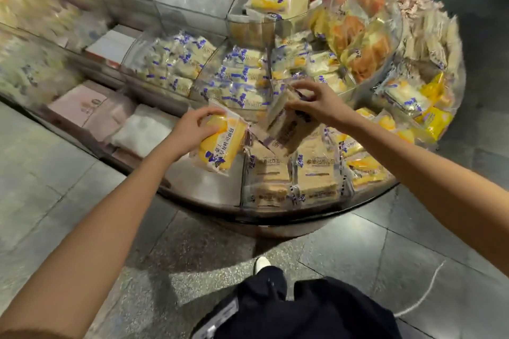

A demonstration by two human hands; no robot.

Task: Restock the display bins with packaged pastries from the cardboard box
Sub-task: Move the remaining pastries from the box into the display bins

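Yellow pastry packet [223, 143], location? —K.

In the left hand [192, 125]. Fingers are curled over its upper end, so it is grasped. The packet hangs tilted over the bare bottom of a clear display bin [203, 187] directly below that hand. Cannot tell whether its lower end touches the bin. —M.

Right hand? —K.

Right hand [316, 102] pinches the top edge of a pale bread packet [286, 129], thumb and fingertips closed on the wrapper. The packet stands on edge, leaning. Its lower corner rests on the flat-lying pale packets [316, 173] in the compartment below that hand. —M.

Do the two held packets touch? —K.

They are close together, between the two hands. Contact between the wrappers: cannot tell, the edges are blurred. —M.

Beyond the hands? —K.

Just beyond both hands, white packets with blue print [242, 82] are stacked in a higher tier. Further beyond the right hand is a round bin of golden-brown buns [358, 47]. To the outer side of the right hand lie more yellow packets [429, 118]. Out past the left hand are flat white and pink packs [91, 110], heavily blurred and not readable. —M.

Nearer than the hands? —K.

Grey tiled floor [82, 173]. A white shoe tip [261, 263] and dark trousers [303, 311] show below the wrists. Both forearms are bare. —M.
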